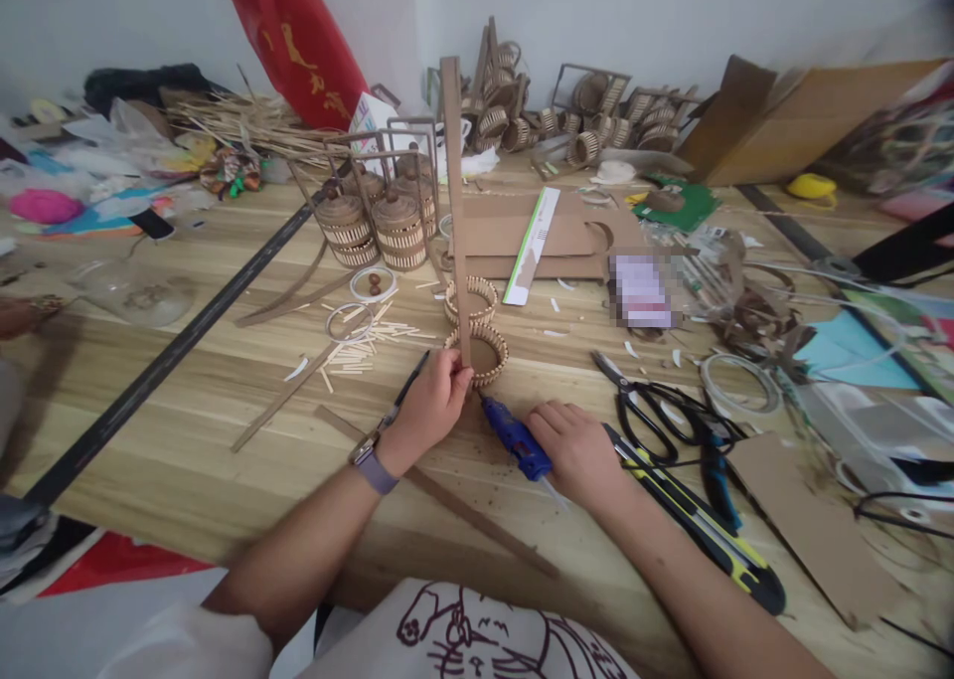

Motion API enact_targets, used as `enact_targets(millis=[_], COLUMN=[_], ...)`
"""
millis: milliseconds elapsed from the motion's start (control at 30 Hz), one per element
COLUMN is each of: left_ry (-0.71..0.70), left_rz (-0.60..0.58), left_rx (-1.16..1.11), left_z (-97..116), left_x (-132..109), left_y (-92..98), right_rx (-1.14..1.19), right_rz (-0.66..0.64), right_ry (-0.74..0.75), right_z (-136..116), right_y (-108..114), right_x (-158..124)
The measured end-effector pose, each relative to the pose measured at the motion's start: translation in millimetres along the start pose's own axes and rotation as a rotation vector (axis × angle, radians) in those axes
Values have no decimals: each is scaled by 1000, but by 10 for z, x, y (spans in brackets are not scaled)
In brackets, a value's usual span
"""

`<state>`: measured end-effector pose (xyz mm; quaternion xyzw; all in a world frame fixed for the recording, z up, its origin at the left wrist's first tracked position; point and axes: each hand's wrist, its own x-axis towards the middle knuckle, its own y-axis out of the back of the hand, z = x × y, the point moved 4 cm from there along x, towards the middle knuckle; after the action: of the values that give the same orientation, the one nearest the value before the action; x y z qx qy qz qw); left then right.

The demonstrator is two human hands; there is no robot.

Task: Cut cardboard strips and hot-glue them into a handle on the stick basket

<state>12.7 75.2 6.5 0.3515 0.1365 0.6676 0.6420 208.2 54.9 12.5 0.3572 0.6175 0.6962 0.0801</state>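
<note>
Head view: a brown strip [457,192] is held upright at the near-left rim of the nearer slatted ring [503,354] on the desk [186,480], pinched in the left hand [433,401]. A blue glue gun [516,438] is gripped in the right hand [577,450], its tip pointed at the ring's near rim. Beyond the ring a second slatted ring [493,299] is placed; lidded baskets [402,234] are grouped farther left, scissors [623,383] laid to its right.

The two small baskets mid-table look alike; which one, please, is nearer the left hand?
The front basket: the left hand is at its rim, while the back basket sits farther off.
</note>
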Motion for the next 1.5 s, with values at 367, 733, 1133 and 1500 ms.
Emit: enact_targets(millis=[367, 733, 1133, 1500], left_ry=[-7, -7, -11, -3], left_rz=[1, -1, -2, -4], left_rx=[-7, -6, -10, -21], left_z=[-14, -18, -19, -18], left_x=[0, -11, -7, -7], left_y=[-9, -8, -15, -5], right_rx=[-39, -64, -85, -91], right_rz=[22, 7, 40, 43], right_ry=[-3, -12, -26, -34], right_z=[-2, 9, 2, 14], right_y=[9, -13, 0, 0], right_x=[20, 2, 10, 0])
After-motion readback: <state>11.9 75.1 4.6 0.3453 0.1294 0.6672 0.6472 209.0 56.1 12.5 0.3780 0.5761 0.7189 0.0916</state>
